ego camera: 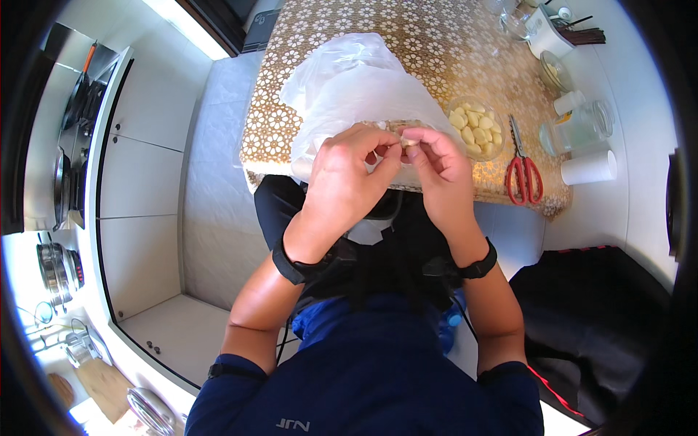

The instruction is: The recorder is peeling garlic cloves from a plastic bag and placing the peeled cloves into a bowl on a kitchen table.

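My left hand [349,177] and my right hand [444,169] meet over the table's near edge, fingertips almost touching. Between them they pinch a small pale garlic clove [407,141], mostly covered by the fingers. Under and behind my hands spreads a translucent white plastic bag [349,82]. Brownish-white garlic skins [402,125] show at its near side, partly hidden by my hands. Just right of my right hand, a clear bowl [499,150] holds several peeled garlic cloves [477,128]. Red-handled scissors [523,169] lie beyond the bowl, blades pointing away from me.
A patterned tablecloth [436,32] covers the table. Along the wall stand a paper roll [589,168], a glass jar [578,128] lying sideways and a glass bowl [555,71]. White cabinets [142,174] and a stove with pans [76,109] line the left.
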The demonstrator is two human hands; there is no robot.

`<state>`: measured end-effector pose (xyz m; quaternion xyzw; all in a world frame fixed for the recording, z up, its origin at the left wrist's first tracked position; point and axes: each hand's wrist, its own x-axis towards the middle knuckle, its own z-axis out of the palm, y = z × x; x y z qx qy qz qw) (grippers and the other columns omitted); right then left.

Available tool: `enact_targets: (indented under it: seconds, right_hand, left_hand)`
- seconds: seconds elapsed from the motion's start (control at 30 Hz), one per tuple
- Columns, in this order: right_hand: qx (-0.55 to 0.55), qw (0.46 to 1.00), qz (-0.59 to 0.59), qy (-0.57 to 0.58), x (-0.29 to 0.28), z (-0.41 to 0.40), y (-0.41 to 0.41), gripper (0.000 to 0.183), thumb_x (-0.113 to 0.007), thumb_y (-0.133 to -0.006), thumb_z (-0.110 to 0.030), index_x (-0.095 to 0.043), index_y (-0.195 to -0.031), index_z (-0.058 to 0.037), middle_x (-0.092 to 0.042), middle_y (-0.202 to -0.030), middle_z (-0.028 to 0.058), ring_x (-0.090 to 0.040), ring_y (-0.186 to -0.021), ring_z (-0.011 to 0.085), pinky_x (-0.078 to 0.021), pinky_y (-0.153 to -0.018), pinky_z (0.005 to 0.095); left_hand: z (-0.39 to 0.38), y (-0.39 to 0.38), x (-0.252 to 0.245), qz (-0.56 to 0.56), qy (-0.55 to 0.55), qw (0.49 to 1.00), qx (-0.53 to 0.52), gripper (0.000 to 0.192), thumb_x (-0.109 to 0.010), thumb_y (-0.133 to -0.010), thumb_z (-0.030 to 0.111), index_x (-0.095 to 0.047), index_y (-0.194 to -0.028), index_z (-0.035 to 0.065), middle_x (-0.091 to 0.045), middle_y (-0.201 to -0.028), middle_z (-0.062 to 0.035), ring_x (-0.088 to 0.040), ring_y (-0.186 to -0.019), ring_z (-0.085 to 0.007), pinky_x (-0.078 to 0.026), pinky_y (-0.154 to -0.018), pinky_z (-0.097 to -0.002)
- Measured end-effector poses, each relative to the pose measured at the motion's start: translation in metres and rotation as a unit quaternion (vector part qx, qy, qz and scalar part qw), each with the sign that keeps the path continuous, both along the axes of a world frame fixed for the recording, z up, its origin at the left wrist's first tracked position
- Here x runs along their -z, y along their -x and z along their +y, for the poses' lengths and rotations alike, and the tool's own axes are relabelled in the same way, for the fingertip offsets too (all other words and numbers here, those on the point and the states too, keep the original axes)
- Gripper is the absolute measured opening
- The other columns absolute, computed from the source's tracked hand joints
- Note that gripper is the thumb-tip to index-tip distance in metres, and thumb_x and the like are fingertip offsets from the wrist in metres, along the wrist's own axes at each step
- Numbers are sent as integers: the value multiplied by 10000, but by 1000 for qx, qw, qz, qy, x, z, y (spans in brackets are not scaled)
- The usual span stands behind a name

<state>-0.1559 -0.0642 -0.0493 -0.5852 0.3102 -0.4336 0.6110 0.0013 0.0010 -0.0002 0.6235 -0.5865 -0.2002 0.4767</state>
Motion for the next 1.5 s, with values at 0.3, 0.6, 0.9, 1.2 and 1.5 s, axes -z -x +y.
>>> enact_targets:
  seconds: [0.3,0.6,0.9,1.2,1.5]
  right_hand:
    - [70,961,135,232,-9,8,-8,221,-627,-991,38,-682,-1190,-42,-729,-1187,145,-722,-1034,338,-579,-868,375]
    - [54,950,139,273,-9,13,-8,222,-625,-972,62,-668,-1173,-22,-727,-1181,170,-712,-1066,379,-587,-894,425]
    - [49,955,134,262,-16,9,-2,223,-643,-964,51,-697,-1169,-21,-730,-1162,146,-728,-1024,315,-587,-879,393]
    - [-28,995,-33,-95,-3,1,6,231,-682,-1046,-78,-708,-1252,23,-741,-1200,86,-713,-1008,130,-586,-888,275]
    - [72,963,142,218,-11,0,6,232,-641,-1019,8,-718,-1236,-15,-752,-1166,121,-731,-998,234,-582,-862,337]
  left_hand:
    - [0,-3,3,15,-54,998,-26,128,-754,-890,57,-744,-977,-35,-725,-836,-94,-666,-736,-146,-547,-707,-308]
    - [0,-7,-2,21,-143,989,-39,100,-745,-861,69,-716,-899,-19,-643,-728,-15,-566,-683,-77,-496,-648,-271]
    - [-2,-7,6,-38,-94,994,-49,99,-759,-841,65,-698,-868,-7,-624,-689,-19,-548,-635,-74,-496,-612,-266]
    - [-5,-6,3,-116,-110,981,-107,122,-764,-844,112,-726,-906,14,-691,-707,-78,-659,-627,-161,-544,-639,-316]
    - [-7,-5,7,-112,48,992,-17,102,-739,-877,23,-740,-978,7,-740,-883,-124,-697,-719,-218,-565,-677,-342]
